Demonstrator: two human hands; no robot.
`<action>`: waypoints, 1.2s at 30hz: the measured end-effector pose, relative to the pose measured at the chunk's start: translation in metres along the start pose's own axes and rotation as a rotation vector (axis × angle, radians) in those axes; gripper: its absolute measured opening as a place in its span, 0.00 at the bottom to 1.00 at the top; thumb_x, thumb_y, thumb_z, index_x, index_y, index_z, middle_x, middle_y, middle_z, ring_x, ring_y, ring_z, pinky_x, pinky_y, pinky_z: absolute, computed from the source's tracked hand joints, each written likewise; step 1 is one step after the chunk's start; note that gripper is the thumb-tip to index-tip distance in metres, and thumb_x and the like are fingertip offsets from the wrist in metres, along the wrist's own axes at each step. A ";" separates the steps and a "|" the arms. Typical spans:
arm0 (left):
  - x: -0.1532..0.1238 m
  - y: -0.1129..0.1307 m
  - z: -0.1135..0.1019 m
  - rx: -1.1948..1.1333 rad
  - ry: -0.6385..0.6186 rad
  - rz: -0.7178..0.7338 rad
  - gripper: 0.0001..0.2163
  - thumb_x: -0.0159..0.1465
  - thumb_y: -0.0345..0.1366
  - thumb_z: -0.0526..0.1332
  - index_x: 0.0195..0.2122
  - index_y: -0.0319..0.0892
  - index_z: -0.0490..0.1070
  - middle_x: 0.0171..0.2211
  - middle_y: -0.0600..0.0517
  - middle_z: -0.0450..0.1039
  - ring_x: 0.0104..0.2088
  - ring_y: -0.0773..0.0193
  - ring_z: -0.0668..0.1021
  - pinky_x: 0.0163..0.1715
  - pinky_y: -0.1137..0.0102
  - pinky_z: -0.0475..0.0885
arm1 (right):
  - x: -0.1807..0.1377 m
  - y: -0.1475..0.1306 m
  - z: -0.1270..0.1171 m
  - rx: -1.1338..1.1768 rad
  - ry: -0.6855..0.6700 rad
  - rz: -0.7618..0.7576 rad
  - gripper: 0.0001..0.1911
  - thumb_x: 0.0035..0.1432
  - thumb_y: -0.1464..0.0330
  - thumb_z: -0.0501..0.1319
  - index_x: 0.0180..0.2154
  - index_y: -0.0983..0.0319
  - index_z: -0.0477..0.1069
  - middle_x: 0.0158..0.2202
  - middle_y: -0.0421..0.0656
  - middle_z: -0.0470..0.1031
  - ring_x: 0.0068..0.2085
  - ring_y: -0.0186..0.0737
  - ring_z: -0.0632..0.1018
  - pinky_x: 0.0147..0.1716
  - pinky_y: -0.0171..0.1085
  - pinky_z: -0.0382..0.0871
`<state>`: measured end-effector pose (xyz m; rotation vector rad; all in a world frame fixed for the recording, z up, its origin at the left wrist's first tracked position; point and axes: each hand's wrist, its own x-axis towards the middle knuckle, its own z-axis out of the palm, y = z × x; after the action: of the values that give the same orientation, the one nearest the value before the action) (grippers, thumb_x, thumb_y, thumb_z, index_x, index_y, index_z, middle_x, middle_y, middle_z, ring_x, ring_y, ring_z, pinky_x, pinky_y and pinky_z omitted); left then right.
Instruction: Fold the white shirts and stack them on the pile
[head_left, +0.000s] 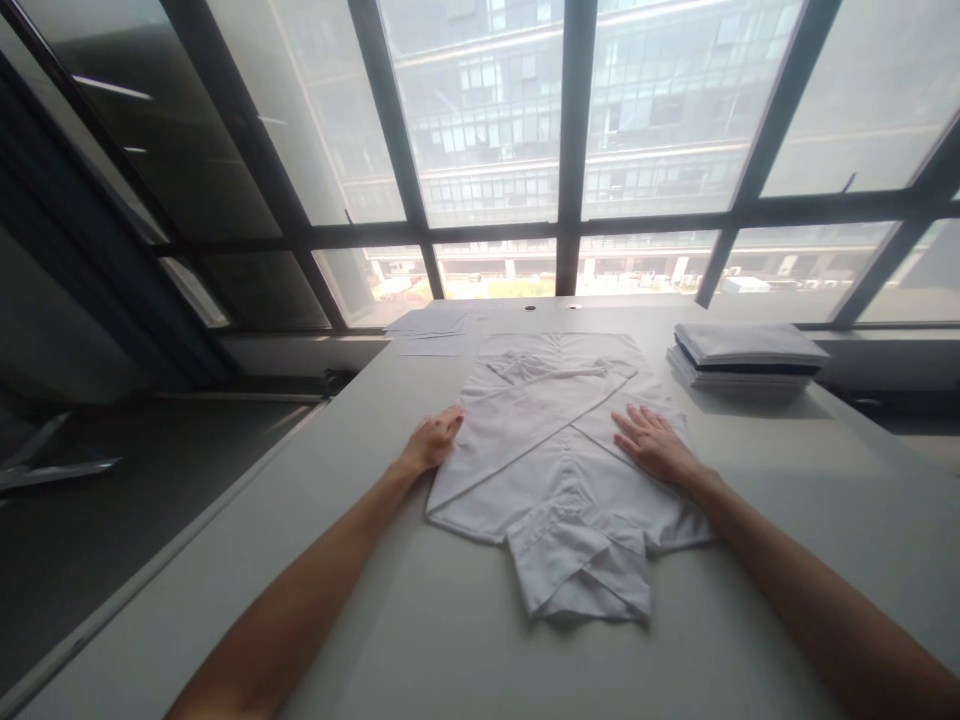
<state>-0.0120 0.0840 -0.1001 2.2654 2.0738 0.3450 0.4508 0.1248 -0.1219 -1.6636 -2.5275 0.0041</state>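
A white shirt lies on the grey table, its sides and sleeves folded inward across the middle and its collar end nearest me. My left hand rests at the shirt's left edge, fingers together and curled slightly against the cloth. My right hand lies flat on the right folded side, fingers stretched out. Neither hand holds anything.
A stack of folded garments sits at the table's back right. Some sheets of paper lie at the back left. Large windows rise behind the table; a dark floor drops off to the left.
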 end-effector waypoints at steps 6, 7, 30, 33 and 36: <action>-0.004 -0.002 0.005 0.081 -0.061 0.031 0.26 0.76 0.46 0.43 0.73 0.48 0.58 0.74 0.45 0.54 0.73 0.53 0.58 0.69 0.45 0.55 | 0.002 0.004 0.005 -0.010 -0.004 0.005 0.33 0.74 0.53 0.44 0.72 0.61 0.58 0.75 0.55 0.51 0.75 0.60 0.53 0.69 0.56 0.51; -0.005 -0.001 0.004 0.096 -0.097 0.044 0.27 0.76 0.48 0.43 0.74 0.46 0.56 0.75 0.44 0.51 0.74 0.51 0.55 0.69 0.42 0.53 | 0.003 0.005 0.006 -0.009 -0.006 0.004 0.33 0.74 0.53 0.44 0.72 0.61 0.58 0.75 0.55 0.52 0.75 0.60 0.53 0.69 0.56 0.51; -0.058 0.075 -0.015 -0.320 -0.059 0.578 0.21 0.74 0.42 0.58 0.67 0.46 0.68 0.66 0.43 0.68 0.68 0.52 0.69 0.67 0.52 0.65 | -0.035 -0.023 -0.024 0.170 0.417 -0.196 0.16 0.68 0.72 0.55 0.51 0.64 0.78 0.56 0.55 0.78 0.58 0.54 0.76 0.61 0.56 0.67; -0.082 0.101 -0.025 -0.458 -0.166 0.747 0.17 0.71 0.41 0.63 0.59 0.46 0.75 0.60 0.43 0.75 0.61 0.54 0.76 0.62 0.58 0.72 | -0.067 -0.037 -0.034 0.364 0.407 -0.382 0.13 0.68 0.73 0.56 0.46 0.61 0.79 0.46 0.51 0.80 0.47 0.49 0.78 0.48 0.48 0.75; -0.097 0.121 -0.026 -0.500 -0.198 0.822 0.11 0.70 0.38 0.65 0.52 0.46 0.79 0.53 0.44 0.79 0.55 0.55 0.79 0.58 0.60 0.74 | -0.095 -0.048 -0.037 0.449 0.332 -0.488 0.12 0.69 0.73 0.56 0.44 0.60 0.79 0.42 0.50 0.78 0.43 0.46 0.77 0.42 0.44 0.75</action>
<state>0.0935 -0.0267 -0.0644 2.5348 0.7560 0.5533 0.4473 0.0165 -0.0910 -0.7933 -2.3730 0.2156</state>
